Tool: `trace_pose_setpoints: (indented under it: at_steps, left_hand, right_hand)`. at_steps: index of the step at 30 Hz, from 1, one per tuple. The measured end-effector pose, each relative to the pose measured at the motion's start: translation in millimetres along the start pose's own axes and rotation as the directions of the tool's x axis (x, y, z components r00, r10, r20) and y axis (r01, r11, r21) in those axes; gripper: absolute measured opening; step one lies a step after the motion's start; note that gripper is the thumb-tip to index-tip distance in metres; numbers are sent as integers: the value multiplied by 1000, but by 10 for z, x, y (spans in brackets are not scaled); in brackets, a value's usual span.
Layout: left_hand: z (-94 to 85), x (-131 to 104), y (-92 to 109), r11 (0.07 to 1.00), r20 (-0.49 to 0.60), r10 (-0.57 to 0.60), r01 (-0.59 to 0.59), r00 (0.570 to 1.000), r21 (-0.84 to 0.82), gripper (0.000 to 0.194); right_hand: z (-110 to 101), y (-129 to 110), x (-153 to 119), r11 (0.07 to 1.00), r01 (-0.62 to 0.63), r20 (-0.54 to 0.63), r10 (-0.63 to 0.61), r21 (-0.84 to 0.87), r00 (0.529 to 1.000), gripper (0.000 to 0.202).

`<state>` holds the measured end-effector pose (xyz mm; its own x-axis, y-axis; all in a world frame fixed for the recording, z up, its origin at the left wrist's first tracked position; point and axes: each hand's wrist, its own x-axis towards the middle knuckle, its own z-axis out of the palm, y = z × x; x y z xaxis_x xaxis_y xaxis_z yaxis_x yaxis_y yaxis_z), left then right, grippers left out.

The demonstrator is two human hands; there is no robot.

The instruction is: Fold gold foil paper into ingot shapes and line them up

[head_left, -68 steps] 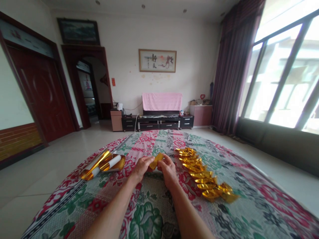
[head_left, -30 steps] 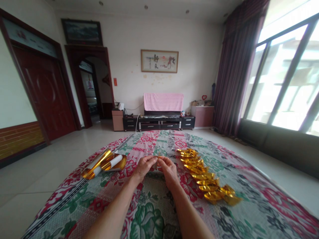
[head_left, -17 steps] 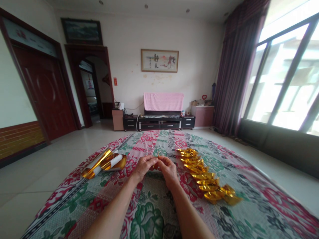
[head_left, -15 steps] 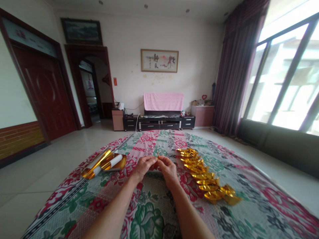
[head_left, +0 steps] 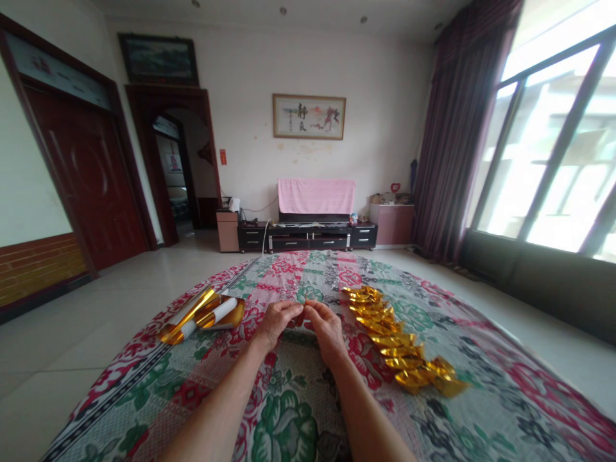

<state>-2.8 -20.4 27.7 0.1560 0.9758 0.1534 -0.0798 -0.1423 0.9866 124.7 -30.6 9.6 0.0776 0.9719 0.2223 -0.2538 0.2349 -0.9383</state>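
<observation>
My left hand [head_left: 278,322] and my right hand [head_left: 326,325] meet above the middle of the cloth, thumbs and forefingers pinched together. Between the fingertips they grip a small piece of gold foil paper [head_left: 301,316], mostly hidden by the fingers. To the right, a slanting row of several folded gold foil ingots [head_left: 403,353] lies on the cloth. Loose curled sheets of gold foil paper [head_left: 192,317] with white backs rest at the left, apart from my hands.
A flowered cloth [head_left: 283,423] in red, green and grey covers the round table. Beyond it stands a low black cabinet [head_left: 308,244] with a pink towel [head_left: 316,196] over something on top. A window [head_left: 553,147] with a dark curtain [head_left: 447,141] is at the right.
The fingertips have shifted very slightly at the small foil piece, which both hands still hold. The ingots and loose sheets have stayed in place.
</observation>
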Motion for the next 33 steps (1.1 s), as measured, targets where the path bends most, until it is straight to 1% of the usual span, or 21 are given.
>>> trace_pose_setpoints:
  at_steps: [6,9,13,16,20,22,24,28,30,33]
  left_hand:
    - [39,-7,29,999,-24,14,-13,1000,52,27]
    - [59,-4,30,991,-48,78,-72,996,117,27]
    - [40,28,-15,960,-88,181,-157,980,231,30]
    - [6,66,-64,947,-123,209,-169,970,272,30]
    - [-26,99,-91,941,-172,222,-164,960,295,30]
    - [-30,93,-68,922,-171,247,-177,954,343,28]
    - [-25,72,-26,889,-137,283,-206,949,408,25]
    - [0,21,45,839,-76,317,-242,945,488,25]
    - [9,6,60,824,-67,327,-250,943,509,25]
    - [7,0,61,814,-62,343,-264,937,517,23]
  right_hand:
    - [-6,13,13,1000,-19,0,19,22,1000,37]
    - [2,19,22,998,-29,-7,30,62,1000,40]
    - [15,14,25,995,-42,-50,46,94,998,42]
    - [23,11,23,989,-46,-55,54,142,997,43]
    - [26,45,36,984,-27,-68,39,177,997,51]
    - [23,73,46,990,12,-65,-3,142,998,53]
    - [18,93,50,994,69,-69,-63,88,996,52]
    - [8,92,46,987,157,-51,-158,-20,986,39]
    - [6,79,48,982,166,-39,-170,-92,985,29]
    - [6,81,62,977,152,-69,-164,-150,984,18]
